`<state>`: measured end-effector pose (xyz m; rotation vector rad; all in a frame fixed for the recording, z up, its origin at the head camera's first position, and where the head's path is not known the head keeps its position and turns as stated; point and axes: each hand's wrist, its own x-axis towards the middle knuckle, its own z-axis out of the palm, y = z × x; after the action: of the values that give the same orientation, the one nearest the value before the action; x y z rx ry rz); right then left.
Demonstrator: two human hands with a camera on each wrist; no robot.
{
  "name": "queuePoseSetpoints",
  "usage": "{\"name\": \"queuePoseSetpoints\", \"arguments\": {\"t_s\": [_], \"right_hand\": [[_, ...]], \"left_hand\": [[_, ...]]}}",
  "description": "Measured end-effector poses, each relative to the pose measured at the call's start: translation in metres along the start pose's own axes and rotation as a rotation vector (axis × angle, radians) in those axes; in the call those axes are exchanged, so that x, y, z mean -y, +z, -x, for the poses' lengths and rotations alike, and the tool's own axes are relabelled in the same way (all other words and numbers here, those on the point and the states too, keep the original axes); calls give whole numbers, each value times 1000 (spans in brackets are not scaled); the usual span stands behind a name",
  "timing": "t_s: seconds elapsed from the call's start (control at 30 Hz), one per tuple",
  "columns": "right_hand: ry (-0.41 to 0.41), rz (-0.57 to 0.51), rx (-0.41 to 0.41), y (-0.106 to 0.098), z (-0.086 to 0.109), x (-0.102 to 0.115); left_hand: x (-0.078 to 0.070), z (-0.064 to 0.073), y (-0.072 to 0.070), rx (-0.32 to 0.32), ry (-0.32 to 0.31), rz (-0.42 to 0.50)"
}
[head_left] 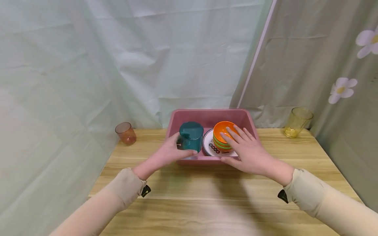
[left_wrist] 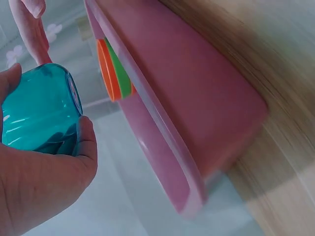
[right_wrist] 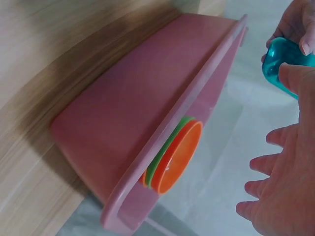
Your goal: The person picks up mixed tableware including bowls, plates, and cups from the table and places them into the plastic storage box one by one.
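In the head view my left hand (head_left: 167,153) grips a teal see-through cup (head_left: 192,139), its thumb on the near side. The left wrist view shows this cup (left_wrist: 42,105) between thumb and fingers, above the level of the pink bin's rim (left_wrist: 162,123). Palm down with fingers spread, my right hand (head_left: 251,152) reaches over the right part of the bin (head_left: 206,113) and holds nothing. It overlaps a stack of orange and green bowls (head_left: 220,131) in the head view. Under the bowls lies a white plate (head_left: 209,149) with a dark rim, partly hidden.
A small reddish-brown see-through cup (head_left: 126,133) stands tilted-looking at the table's back left. At the back right is a yellow see-through cup (head_left: 297,123). Pale curtains (head_left: 177,59) hang right behind the bin and along both sides of the wooden table (head_left: 189,200).
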<state>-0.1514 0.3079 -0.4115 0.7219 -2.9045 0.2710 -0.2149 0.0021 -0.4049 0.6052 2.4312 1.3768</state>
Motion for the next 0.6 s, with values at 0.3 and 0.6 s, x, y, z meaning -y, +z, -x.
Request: {"name": "queuePoseSetpoints", "arguments": {"t_s": [0.3, 0.6], "right_hand": [[75, -38, 9, -3, 17, -16], [134, -37, 24, -1, 30, -30]], "left_hand": [[-10, -18, 24, 25, 56, -5], [-14, -29, 41, 56, 61, -2]]}}
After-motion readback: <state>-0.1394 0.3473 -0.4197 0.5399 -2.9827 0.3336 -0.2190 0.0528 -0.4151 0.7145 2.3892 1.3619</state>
